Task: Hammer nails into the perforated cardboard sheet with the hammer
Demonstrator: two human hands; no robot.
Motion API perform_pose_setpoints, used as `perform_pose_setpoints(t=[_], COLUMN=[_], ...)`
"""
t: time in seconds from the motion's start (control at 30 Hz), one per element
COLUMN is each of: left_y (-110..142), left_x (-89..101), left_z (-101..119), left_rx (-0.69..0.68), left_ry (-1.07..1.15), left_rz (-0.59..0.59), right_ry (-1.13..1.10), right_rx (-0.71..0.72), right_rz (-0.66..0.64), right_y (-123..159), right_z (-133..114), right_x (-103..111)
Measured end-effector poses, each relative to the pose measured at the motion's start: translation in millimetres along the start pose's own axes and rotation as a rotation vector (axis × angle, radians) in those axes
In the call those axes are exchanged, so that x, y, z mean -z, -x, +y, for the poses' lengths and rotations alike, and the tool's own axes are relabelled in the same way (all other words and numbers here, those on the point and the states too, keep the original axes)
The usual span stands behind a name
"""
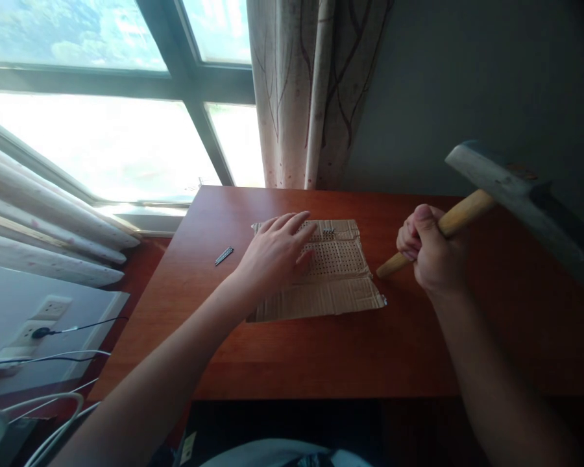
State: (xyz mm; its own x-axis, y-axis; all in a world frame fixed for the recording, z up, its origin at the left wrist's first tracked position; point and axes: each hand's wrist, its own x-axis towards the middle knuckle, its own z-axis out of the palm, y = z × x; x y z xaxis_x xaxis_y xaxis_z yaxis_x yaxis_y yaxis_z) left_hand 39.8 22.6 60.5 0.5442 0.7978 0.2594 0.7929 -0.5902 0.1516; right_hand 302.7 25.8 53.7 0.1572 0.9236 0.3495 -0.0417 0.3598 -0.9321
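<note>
My right hand (pixel 431 250) is wrapped round the wooden handle of a hammer (pixel 467 211), its metal head raised at the upper right above the table. Over a flattened piece of cardboard (pixel 331 295) lies my left hand (pixel 282 250), fingers stretched out and slightly spread. Whether it presses on the cardboard or hovers just above, I cannot tell. Rows of small holes dot the cardboard's middle, partly hidden by that hand. Several nails (pixel 329 231) show near its far edge. Left of the hand, a small bundle of nails (pixel 224 255) rests on the table.
The reddish-brown wooden table (pixel 292 363) reaches to a dark wall on the right. Beyond it are a bright window (pixel 102 143) and a patterned curtain (pixel 292 97). At the lower left are a wall socket (pixel 32 331) and loose cables (pixel 53 395).
</note>
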Motion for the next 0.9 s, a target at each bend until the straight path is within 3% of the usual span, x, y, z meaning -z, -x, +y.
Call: perform_pose_setpoints(t=[0.13,0.27,0.4,0.53,0.9], left_y=[15,48,83,100,83], left_x=[16.6,23.5,14.6,0.2,-5.2], left_z=[-21,-57,-90,-108,-108], left_rx=[0.135,0.41,0.621,0.673,0.586], left_ry=[0.018,-0.059,-0.165,-0.12,-0.17], left_rz=[0.18,0.265,0.113,-0.101,-0.223], right_ry=[-0.003,0.02,0.038,0.061,0.032], right_rx=[-0.001,0.012,0.021,0.054,0.03], right_rz=[0.021,0.062,0.097,0.147,0.222], right_y=[4,7,9,10,4], right_z=[3,4,5,8,10], right_x=[0,0,2,4,1])
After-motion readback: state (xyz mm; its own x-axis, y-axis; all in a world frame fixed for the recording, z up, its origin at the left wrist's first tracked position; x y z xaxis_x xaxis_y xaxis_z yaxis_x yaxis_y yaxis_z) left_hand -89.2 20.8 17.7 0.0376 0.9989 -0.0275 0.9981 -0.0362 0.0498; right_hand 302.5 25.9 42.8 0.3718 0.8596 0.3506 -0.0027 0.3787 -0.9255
